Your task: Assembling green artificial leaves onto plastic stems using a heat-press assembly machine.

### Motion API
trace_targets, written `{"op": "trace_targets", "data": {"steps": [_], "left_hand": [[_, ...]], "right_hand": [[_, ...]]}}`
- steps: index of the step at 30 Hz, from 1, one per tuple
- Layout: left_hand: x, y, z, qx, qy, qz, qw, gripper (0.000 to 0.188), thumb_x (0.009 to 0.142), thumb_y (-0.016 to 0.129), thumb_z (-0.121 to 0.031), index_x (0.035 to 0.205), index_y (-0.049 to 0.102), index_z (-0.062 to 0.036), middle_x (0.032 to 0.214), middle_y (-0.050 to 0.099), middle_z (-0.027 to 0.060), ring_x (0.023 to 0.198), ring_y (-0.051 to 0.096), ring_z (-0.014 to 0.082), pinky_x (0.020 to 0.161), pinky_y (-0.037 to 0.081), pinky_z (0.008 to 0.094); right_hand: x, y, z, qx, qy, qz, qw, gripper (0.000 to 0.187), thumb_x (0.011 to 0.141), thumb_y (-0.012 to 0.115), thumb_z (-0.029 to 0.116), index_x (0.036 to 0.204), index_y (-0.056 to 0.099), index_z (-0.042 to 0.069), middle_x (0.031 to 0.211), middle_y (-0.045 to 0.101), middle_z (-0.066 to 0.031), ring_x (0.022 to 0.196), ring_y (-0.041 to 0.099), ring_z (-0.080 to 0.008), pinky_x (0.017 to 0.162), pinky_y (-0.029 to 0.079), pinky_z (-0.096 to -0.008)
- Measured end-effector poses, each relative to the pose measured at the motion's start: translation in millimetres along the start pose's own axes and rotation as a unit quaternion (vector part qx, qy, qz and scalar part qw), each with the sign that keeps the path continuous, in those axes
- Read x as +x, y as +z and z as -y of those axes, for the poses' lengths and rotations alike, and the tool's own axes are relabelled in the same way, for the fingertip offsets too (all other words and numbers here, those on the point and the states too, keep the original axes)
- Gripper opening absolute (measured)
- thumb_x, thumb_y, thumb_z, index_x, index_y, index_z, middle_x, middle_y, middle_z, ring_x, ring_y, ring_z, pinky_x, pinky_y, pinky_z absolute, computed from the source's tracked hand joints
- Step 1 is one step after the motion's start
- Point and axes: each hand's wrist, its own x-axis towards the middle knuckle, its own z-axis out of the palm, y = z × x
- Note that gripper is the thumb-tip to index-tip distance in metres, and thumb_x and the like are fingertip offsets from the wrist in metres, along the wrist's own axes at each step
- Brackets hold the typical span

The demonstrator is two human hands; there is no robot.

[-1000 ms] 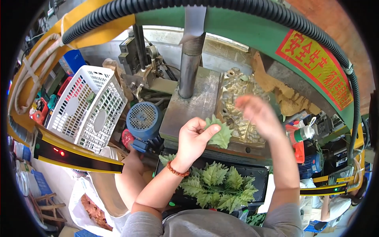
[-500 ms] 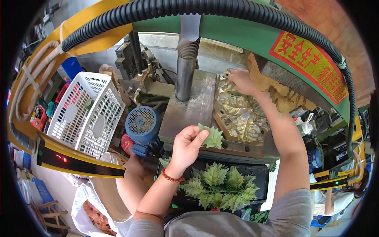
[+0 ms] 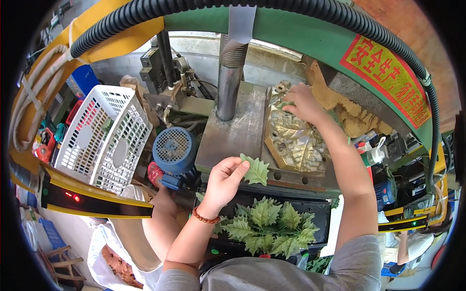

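Between thumb and fingers, my left hand [image 3: 224, 180] pinches a green artificial leaf [image 3: 255, 170] with a toothed edge, in front of the press bed. My right hand [image 3: 305, 103] reaches over the far part of a gold-coloured metal mold [image 3: 301, 145] with leaf-shaped relief. Its fingers are closed and partly hidden, with a bit of green leaf [image 3: 281, 105] at their tips. Below my left hand, a pile of green artificial leaves [image 3: 267, 220] lies on a black tray [image 3: 318, 222].
A thick steel column [image 3: 230, 92] rises beside the mold from the metal bed [image 3: 230, 140]. To the left are a blue motor [image 3: 174, 149] and white plastic baskets [image 3: 104, 136]. A black corrugated hose [image 3: 233, 6] arches above. Yellow-black bars [image 3: 97, 198] flank the station; another person [image 3: 412, 245] is at right.
My right hand has shifted slightly nearer and to the right over the mold. My left hand has moved a little left, still holding its leaf, which is now more tilted.
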Motion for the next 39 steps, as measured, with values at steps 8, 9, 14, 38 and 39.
{"op": "trace_targets", "data": {"steps": [8, 9, 14, 38, 39], "left_hand": [[-3.1, 25.8, -9.6, 0.077, 0.05, -0.024, 0.995, 0.01, 0.086, 0.067, -0.004, 0.094, 0.064, 0.0004, 0.077, 0.063, -0.0002, 0.063, 0.049, 0.0037, 0.057, 0.041, 0.0163], [-1.3, 31.5, -13.8, 0.105, 0.057, -0.024, 0.993, 0.009, 0.086, 0.068, -0.005, 0.093, 0.064, 0.0001, 0.075, 0.062, -0.0004, 0.062, 0.049, 0.0037, 0.056, 0.041, 0.0165], [-4.8, 18.1, -9.3, 0.133, 0.077, 0.011, 0.988, 0.007, 0.085, 0.069, -0.005, 0.088, 0.063, -0.0017, 0.072, 0.062, 0.0002, 0.059, 0.05, 0.0045, 0.053, 0.042, 0.0175], [-21.6, 15.7, -29.0, 0.122, 0.059, -0.104, 0.985, 0.007, 0.087, 0.064, -0.007, 0.086, 0.066, 0.0, 0.068, 0.058, -0.0015, 0.054, 0.042, 0.005, 0.05, 0.035, 0.0179], [-23.6, 20.2, -28.1, 0.163, 0.07, -0.078, 0.981, 0.006, 0.087, 0.064, -0.006, 0.086, 0.065, -0.0004, 0.068, 0.058, -0.0015, 0.054, 0.042, 0.005, 0.05, 0.034, 0.0177]], "right_hand": [[-11.7, -22.9, -3.3, 0.025, 0.039, 0.013, 0.999, 0.017, 0.074, 0.07, 0.017, 0.086, 0.067, 0.004, 0.084, 0.054, -0.0061, 0.085, 0.047, -0.0245, 0.078, 0.04, -0.0331], [-13.4, -25.0, 2.5, 0.014, 0.037, -0.017, 0.999, 0.017, 0.075, 0.07, 0.016, 0.087, 0.067, 0.004, 0.084, 0.054, -0.0059, 0.084, 0.048, -0.024, 0.078, 0.04, -0.033], [-60.6, -74.9, 155.3, 0.484, 0.14, 0.054, 0.862, 0.015, 0.076, 0.069, -0.003, 0.088, 0.065, 0.003, 0.09, 0.06, -0.0069, 0.079, 0.053, -0.0132, 0.071, 0.043, -0.0287], [-113.2, -117.2, 159.3, 0.228, 0.074, -0.173, 0.955, 0.006, 0.083, 0.06, 0.003, 0.086, 0.066, 0.001, 0.085, 0.065, -0.0078, 0.072, 0.058, -0.0187, 0.067, 0.047, -0.028], [-92.9, -115.1, 143.7, 0.283, 0.164, -0.115, 0.938, 0.006, 0.084, 0.06, 0.003, 0.087, 0.065, 0.001, 0.084, 0.065, -0.0079, 0.07, 0.058, -0.0184, 0.065, 0.046, -0.0274]]}}
